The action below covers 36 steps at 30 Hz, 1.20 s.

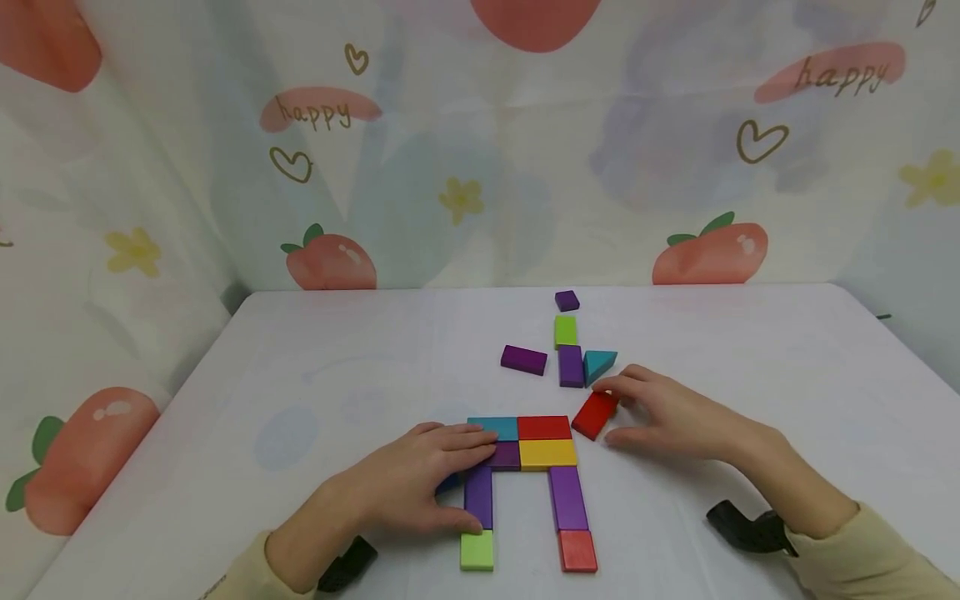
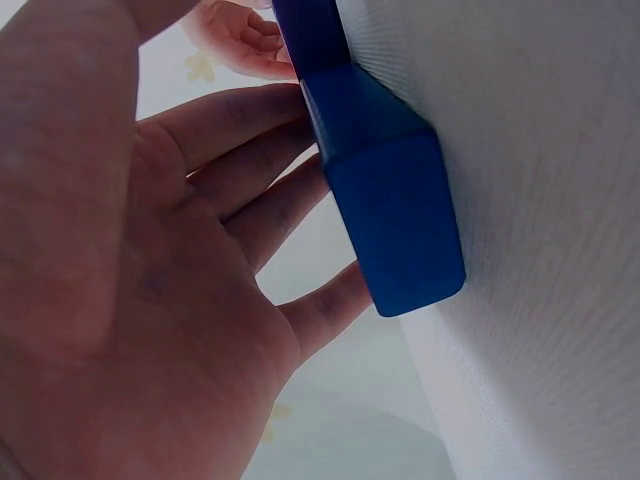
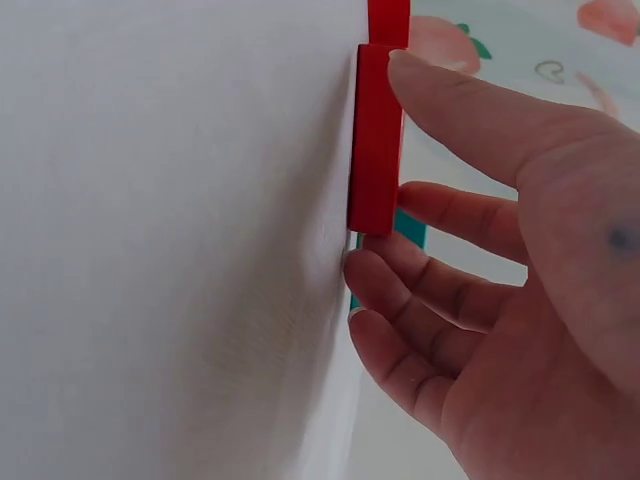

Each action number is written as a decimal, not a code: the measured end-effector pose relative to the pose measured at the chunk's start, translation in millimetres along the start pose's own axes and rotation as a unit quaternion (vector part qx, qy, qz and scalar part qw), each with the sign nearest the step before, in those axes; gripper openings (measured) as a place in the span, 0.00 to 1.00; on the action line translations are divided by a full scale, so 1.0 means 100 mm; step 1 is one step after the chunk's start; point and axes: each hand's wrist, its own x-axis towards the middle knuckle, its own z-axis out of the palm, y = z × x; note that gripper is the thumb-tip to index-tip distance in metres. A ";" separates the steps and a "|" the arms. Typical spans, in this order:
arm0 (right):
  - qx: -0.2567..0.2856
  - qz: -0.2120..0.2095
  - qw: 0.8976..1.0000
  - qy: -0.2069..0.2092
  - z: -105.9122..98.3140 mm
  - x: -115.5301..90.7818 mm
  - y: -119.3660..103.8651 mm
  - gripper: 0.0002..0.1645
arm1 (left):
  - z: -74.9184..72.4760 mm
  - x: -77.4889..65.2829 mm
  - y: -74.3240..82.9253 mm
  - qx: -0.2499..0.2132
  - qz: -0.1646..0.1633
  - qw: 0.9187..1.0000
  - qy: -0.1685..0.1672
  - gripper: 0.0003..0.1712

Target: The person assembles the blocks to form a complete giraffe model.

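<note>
My right hand [image 1: 663, 412] pinches a red block [image 1: 596, 414] that lies slanted at the upper right of a flat block figure. In the right wrist view, the thumb and fingers are at that block's [image 3: 378, 150] two ends. My left hand [image 1: 408, 479] rests over the figure's left side with fairly straight fingers. Its fingertips touch the teal block [image 1: 491, 427] and the dark purple block [image 1: 507, 456]; the thumb reaches the purple leg block [image 1: 478, 498]. A blue block [image 2: 400, 220], mostly hidden in the head view, sits beneath the left hand.
A red block [image 1: 543, 427] and a yellow block [image 1: 548, 454] form the figure's right half. Below is a purple leg [image 1: 568, 497] ending in red [image 1: 577, 551]. Beyond lie a light green block [image 1: 566, 330], a teal triangle [image 1: 598, 364] and several purple blocks [image 1: 524, 360].
</note>
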 end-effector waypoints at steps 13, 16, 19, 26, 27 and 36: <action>-0.001 -0.004 1.000 0.000 0.07 0.02 -0.10 0.34 | 0.00 0.00 -0.01 -0.004 0.005 1.000 0.002 0.47; -0.005 -0.005 1.000 -0.001 0.08 0.02 -0.12 0.34 | 0.00 0.00 -0.01 -0.005 0.004 1.000 0.002 0.47; -0.005 -0.005 1.000 -0.004 0.08 0.02 -0.11 0.33 | 0.00 0.00 -0.01 -0.004 0.004 1.000 0.002 0.47; -0.013 -0.005 1.000 -0.003 0.06 0.03 -0.10 0.34 | 0.00 -0.01 -0.01 -0.006 0.007 1.000 0.003 0.47; -0.011 -0.006 1.000 -0.001 0.06 0.03 -0.10 0.34 | 0.00 -0.01 -0.01 -0.005 0.008 1.000 0.003 0.47; 0.020 -0.040 0.999 0.025 0.03 0.13 -0.20 0.31 | -0.01 0.00 -0.01 -0.009 0.004 1.000 0.000 0.47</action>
